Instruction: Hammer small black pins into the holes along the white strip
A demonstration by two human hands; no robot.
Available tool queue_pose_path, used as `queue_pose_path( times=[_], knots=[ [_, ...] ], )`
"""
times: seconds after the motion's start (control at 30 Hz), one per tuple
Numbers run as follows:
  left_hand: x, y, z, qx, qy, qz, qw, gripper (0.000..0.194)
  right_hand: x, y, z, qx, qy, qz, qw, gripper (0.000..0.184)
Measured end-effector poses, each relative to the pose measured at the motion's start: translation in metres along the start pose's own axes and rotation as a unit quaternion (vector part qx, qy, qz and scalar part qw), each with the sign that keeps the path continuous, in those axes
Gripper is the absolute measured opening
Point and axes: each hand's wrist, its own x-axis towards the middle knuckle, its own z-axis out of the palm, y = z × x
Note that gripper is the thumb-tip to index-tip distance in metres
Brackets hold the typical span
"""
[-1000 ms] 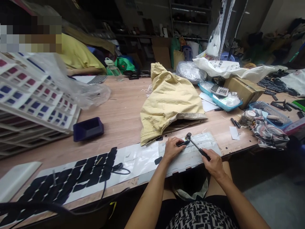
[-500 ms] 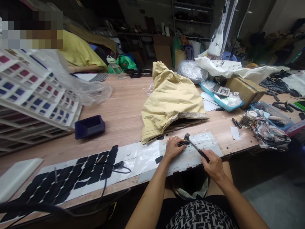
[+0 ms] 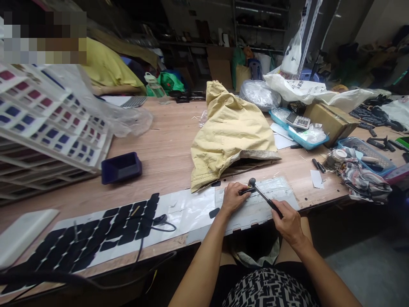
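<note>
My right hand (image 3: 287, 222) is closed round the dark grip of a small hammer (image 3: 264, 196) with a metal shaft. The hammer's round head lies over the tip of a slim black piece (image 3: 246, 191), touching it or very close. My left hand (image 3: 233, 197) pinches that piece against a pale board covered with clear film (image 3: 277, 196) at the table's front edge. What exactly the black piece is cannot be made out. Beside my left wrist, a black rounded patch (image 3: 214, 212) lies on the white sheet (image 3: 188, 209).
A yellow cloth sack (image 3: 236, 132) lies just beyond my hands. To the left are a purple tray (image 3: 122, 168), black patches in rows, a loose cable (image 3: 166, 229) and a white crate (image 3: 60, 123). Blue baskets (image 3: 308, 140) and a cardboard box (image 3: 332, 121) stand right. Another person's yellow sleeve (image 3: 111, 64) shows behind.
The view has shifted slightly. My hands keep nearly the same pose, and the hammer head remains at the black piece. No thing was taken up or let go.
</note>
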Motion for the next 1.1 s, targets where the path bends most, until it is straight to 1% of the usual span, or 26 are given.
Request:
queue_pose_path(
  times=[0.17,0.23,0.4,0.63,0.7,0.8,0.83,0.87,0.93,1.0,1.03,1.1],
  knots=[
    [0.001,0.0,-0.001,0.007,-0.002,-0.002,1.0,0.017,-0.004,0.007,0.008,-0.044,-0.026,-0.015,0.999,0.039],
    [0.002,-0.001,0.0,0.007,-0.002,-0.004,1.0,0.017,-0.004,0.01,0.009,-0.06,-0.027,-0.015,0.998,0.038],
    [0.002,-0.004,0.002,0.003,0.001,-0.001,1.0,0.018,0.001,0.01,0.005,-0.044,0.006,-0.004,0.999,0.037],
    [0.003,-0.007,0.002,0.012,-0.002,0.004,1.0,0.02,0.003,0.017,0.002,-0.052,-0.025,0.001,0.998,0.037],
    [0.002,-0.005,0.001,0.017,-0.006,0.001,1.0,0.02,0.009,0.022,0.004,-0.026,-0.007,0.014,1.0,0.036],
    [0.001,-0.003,0.001,0.027,-0.006,-0.001,1.0,0.02,0.025,0.035,0.007,0.041,0.045,0.049,0.997,0.033],
    [0.001,-0.002,0.001,0.031,-0.005,-0.001,0.999,0.02,0.031,0.04,0.008,0.073,0.059,0.071,0.993,0.033],
    [0.001,-0.002,0.002,0.036,-0.004,-0.001,0.999,0.02,0.037,0.046,0.009,0.115,0.065,0.107,0.985,0.033],
    [0.001,-0.002,0.002,0.042,-0.004,-0.002,0.999,0.021,0.047,0.057,0.009,0.222,0.055,0.2,0.953,0.039],
    [0.002,-0.002,0.001,0.038,-0.002,-0.003,0.999,0.021,0.054,0.067,0.009,0.3,0.035,0.265,0.916,0.044],
    [0.002,-0.001,0.0,0.031,-0.001,-0.003,1.0,0.02,0.056,0.07,0.008,0.321,0.027,0.279,0.904,0.045],
    [-0.002,0.004,-0.005,0.012,0.001,0.004,1.0,0.018,0.057,0.074,0.007,0.339,0.022,0.282,0.897,0.044]
  ],
)
